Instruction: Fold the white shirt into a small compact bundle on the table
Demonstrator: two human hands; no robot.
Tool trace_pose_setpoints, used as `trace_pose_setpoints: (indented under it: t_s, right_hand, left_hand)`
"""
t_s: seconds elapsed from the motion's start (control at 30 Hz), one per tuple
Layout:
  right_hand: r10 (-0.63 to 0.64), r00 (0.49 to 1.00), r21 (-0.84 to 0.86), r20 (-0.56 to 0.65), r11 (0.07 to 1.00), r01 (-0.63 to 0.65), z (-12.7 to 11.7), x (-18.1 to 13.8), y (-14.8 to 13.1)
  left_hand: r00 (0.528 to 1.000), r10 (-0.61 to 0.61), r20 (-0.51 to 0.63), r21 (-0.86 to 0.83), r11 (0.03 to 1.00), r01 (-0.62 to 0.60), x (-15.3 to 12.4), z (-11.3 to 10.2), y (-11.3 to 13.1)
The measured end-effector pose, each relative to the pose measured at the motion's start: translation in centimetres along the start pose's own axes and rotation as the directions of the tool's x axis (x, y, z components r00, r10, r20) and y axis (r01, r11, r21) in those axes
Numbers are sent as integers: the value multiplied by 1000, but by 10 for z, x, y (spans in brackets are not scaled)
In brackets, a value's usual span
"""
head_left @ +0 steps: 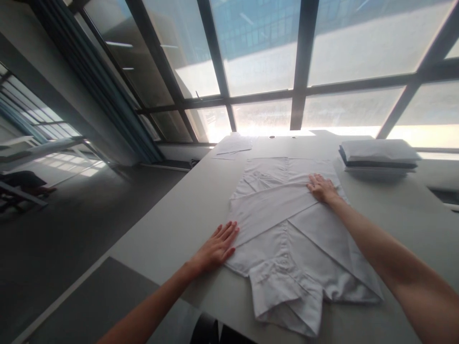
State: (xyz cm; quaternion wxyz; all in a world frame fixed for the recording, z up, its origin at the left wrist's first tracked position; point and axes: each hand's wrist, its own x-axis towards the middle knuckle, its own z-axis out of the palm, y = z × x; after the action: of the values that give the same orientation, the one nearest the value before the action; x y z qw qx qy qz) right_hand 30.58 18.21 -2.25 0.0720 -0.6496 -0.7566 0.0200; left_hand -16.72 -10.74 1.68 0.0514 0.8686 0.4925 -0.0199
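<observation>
A white button-up shirt (272, 210) lies front up on the table, its collar (283, 301) toward me. One sleeve is laid slantwise across its middle, over the button line. At the shirt's left edge, my left hand (217, 246) rests flat with its fingers stretched, the tips touching the sleeve's end. Farther up on the right, my right hand (322, 188) lies flat on the sleeve with fingers spread. Neither hand grips anything. Small creases show in the cloth beyond the sleeve.
The white table (172, 215) runs to large windows (258, 52). A stack of folded clothes (380, 155) sits at the back right. Sheets of paper (234, 145) lie at the back left. Below the near edge is a dark object (204, 329), partly hidden. Grey floor (89, 210) extends to the left.
</observation>
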Motion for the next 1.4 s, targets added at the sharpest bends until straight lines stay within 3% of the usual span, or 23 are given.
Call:
trace_pose_setpoints:
  t_s: [0.1, 0.2, 0.27, 0.37, 0.43, 0.5, 0.6, 0.7, 0.8, 0.9, 1.03, 1.2, 1.4]
  right_hand:
    - [57, 995, 6, -78, 998, -56, -3, -6, -3]
    - [101, 971, -1, -217, 995, -104, -13, -21, -22]
    - [61, 966, 5, -252, 998, -61, -20, -37, -48]
    - [-32, 990, 82, -134, 996, 44, -26, -67, -96]
    - [-153, 987, 140, -56, 977, 160, -27, -88, -121]
    - [-207, 978, 171, -24, 963, 208, -26, -109, -128]
    - [-101, 994, 161, -50, 981, 108, -23, -142, -106]
    - [23, 996, 96, -86, 995, -15, -19, -176, -69]
    - [27, 992, 45, -123, 999, -21, -14, -203, -47]
    - [13, 995, 40, -100, 999, -9, -10, -214, -42]
    - [6, 998, 39, -69, 999, -3, -6, -202, -37]
    - [-21, 997, 16, -69, 1000, 22, -10, -166, -24]
    - [-28, 997, -5, -70, 1000, 27, -17, -142, -22]
  left_hand:
    - [999, 4, 47, -30, 1000, -3, -12, -6, 0]
    - [999, -5, 39, -66, 998, 8, -4, -21, 2]
    - [1000, 4, -17, -86, 996, -5, 17, -32, 6]
    - [992, 74, -101, -104, 991, -85, 66, -42, 8]
    - [988, 103, -114, -96, 989, -114, 102, -41, 4]
    - [993, 81, -81, -76, 993, -87, 130, -36, -6]
    - [999, 18, -46, -44, 999, -20, 148, -22, -26]
    - [993, -16, -120, -12, 1000, 15, 140, -7, -38]
    - [981, -48, -189, 17, 998, 52, 122, 4, -39]
    - [975, -79, -206, 28, 996, 87, 110, 10, -33]
    - [974, -121, -194, 25, 991, 128, 111, 11, -24]
    - [969, -175, -175, 26, 983, 182, 136, 1, -22]
    - [964, -266, 2, 109, 958, 264, 174, -24, -16]
